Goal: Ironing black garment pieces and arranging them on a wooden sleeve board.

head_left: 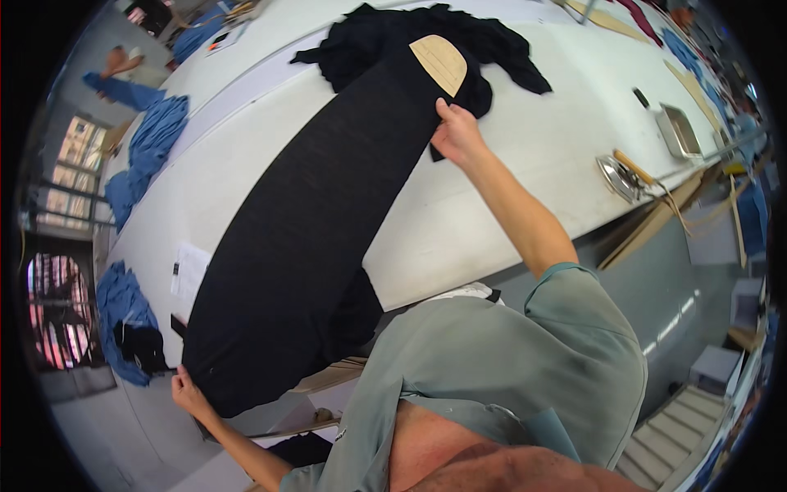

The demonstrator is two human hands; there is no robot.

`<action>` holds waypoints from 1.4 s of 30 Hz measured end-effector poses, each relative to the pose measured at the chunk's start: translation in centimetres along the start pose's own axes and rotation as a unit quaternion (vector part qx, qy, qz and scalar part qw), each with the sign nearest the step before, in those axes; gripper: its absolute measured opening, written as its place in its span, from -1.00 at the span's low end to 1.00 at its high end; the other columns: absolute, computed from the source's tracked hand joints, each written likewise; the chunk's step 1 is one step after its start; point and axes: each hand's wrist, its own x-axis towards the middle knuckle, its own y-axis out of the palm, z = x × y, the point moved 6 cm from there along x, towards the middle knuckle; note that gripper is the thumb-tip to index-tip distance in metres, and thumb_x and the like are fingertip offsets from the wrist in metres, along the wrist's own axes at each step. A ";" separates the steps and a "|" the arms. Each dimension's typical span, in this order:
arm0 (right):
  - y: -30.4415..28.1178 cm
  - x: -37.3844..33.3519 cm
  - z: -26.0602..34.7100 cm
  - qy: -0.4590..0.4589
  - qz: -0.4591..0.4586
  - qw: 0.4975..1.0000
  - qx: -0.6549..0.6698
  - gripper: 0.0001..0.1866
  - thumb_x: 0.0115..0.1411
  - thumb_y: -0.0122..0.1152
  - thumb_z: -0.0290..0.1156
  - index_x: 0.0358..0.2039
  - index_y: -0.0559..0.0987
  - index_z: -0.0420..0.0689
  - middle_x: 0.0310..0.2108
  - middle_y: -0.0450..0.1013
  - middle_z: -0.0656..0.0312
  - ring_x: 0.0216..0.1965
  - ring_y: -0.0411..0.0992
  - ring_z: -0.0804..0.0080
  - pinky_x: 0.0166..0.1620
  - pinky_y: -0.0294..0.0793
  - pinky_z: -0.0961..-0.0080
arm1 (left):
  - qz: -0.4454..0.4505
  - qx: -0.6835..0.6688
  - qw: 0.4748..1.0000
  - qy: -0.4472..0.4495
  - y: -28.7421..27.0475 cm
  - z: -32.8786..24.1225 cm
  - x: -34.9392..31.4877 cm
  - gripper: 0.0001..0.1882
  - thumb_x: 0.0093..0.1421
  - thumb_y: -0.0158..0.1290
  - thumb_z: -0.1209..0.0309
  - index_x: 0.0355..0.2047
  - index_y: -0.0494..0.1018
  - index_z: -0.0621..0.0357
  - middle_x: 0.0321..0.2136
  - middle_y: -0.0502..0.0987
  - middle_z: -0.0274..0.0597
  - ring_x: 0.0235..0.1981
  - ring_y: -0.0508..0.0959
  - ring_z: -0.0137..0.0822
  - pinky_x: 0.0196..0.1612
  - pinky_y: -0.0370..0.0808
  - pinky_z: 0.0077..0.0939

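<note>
A long black knit cloth panel (pixel 287 205), possibly a garment part, runs diagonally across the white table and hangs over its near edge. The rounded end of a pale board (pixel 441 64) with markings shows at its far end; how much of the board lies within or under the cloth is hidden. My right hand (pixel 457 134) pinches the cloth's right edge near the board, thumb on top. At the near left, my left hand (pixel 191 394) has its fingers closed on the cloth's lower left corner. More crumpled black cloth (pixel 508 53) lies behind the board end.
On the white table (pixel 467 221), a metal iron-like tool (pixel 620 178) with a wooden handle and a metal tray (pixel 679 131) stand at the right. Blue cloth piles (pixel 152 139) lie along the left edge, near a paper sheet (pixel 190 269). Another person (pixel 123 74) is at the far left.
</note>
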 end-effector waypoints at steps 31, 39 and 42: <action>-35.5 -10.6 37.1 0.039 -0.104 0.313 -0.943 -0.52 0.20 0.23 0.03 -0.39 0.52 -0.23 -0.50 0.44 0.12 -0.54 0.42 0.30 -0.44 0.42 0.40 | 0.358 0.135 0.923 -0.033 40.1 -20.0 -8.9 -0.25 0.21 -0.14 -0.30 -0.19 0.57 0.22 -0.25 0.62 0.03 -0.17 0.57 0.06 -0.11 0.46 -0.25; -18.3 -4.1 13.8 0.112 0.050 0.471 -0.873 -0.57 0.16 0.29 -0.09 -0.41 0.53 -0.29 -0.55 0.46 0.10 -0.60 0.38 0.31 -0.42 0.41 0.38 | 0.311 0.114 0.943 0.023 39.2 -21.3 -10.3 -0.35 0.29 -0.17 -0.19 -0.36 0.52 0.22 -0.38 0.60 -0.03 -0.31 0.56 0.05 -0.21 0.46 -0.25; -13.2 -1.6 3.0 0.078 0.168 0.415 -0.891 -0.60 0.06 0.36 -0.13 -0.39 0.59 -0.29 -0.48 0.52 0.01 -0.46 0.48 0.11 -0.28 0.45 0.25 | 0.287 0.076 0.954 0.040 39.0 -20.5 -10.2 -0.46 0.32 -0.13 -0.10 -0.31 0.49 0.19 -0.37 0.57 -0.07 -0.35 0.55 0.05 -0.22 0.47 -0.27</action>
